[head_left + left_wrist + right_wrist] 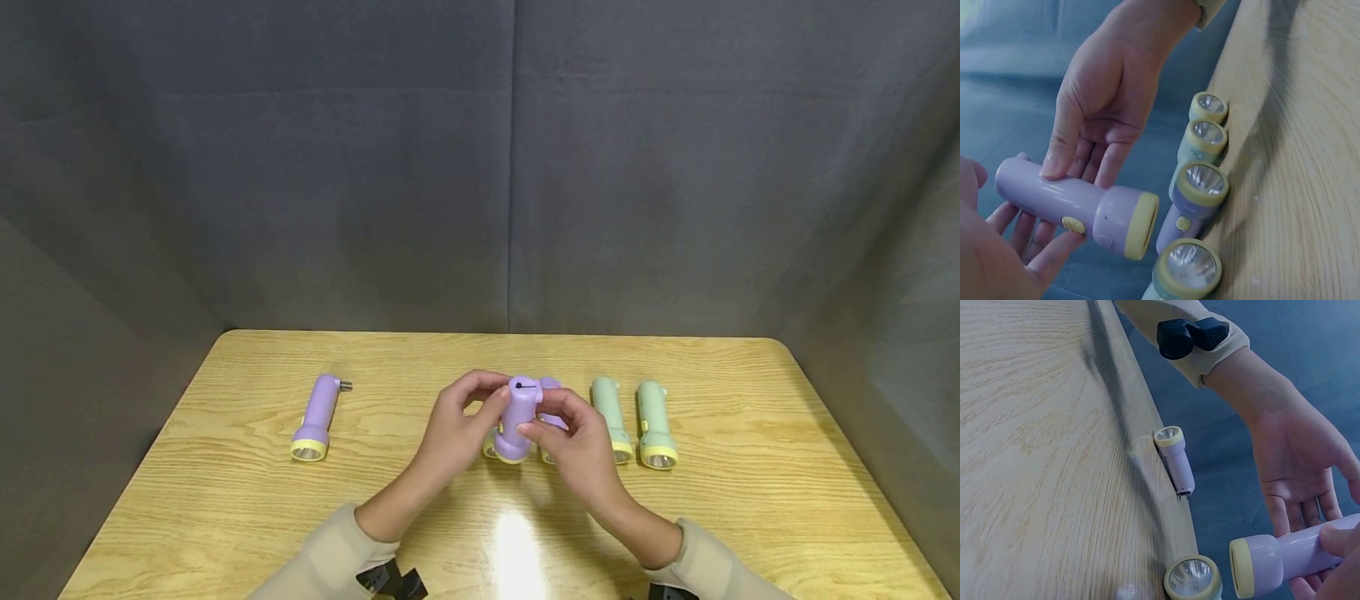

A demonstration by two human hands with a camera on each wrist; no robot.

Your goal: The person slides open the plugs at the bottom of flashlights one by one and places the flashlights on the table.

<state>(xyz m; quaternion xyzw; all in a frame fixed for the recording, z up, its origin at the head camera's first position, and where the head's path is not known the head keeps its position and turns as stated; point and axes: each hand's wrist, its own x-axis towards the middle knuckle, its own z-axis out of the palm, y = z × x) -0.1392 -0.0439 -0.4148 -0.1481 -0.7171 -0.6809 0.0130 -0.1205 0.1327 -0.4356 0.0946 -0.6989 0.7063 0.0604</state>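
A purple flashlight [517, 421] with a yellow rim is held between both hands above the table, its tail end tipped up and showing a dark slot. The left hand [461, 421] grips it from the left, thumb near the tail and fingers behind. From the other side, the right hand [585, 450] pinches the barrel, its thumb lying along it. A yellow switch [1073, 225] shows on the barrel in the left wrist view. Behind the hands lie another purple flashlight [1200, 194] and a green one [1186, 269], both mostly covered in the head view.
Two green flashlights, an inner one [609, 408] and an outer one [656, 425], lie right of the hands. Far left lies a purple flashlight [318, 417] with metal prongs [346, 386] sticking out sideways. Grey curtains [375, 208] surround the wooden table [225, 517].
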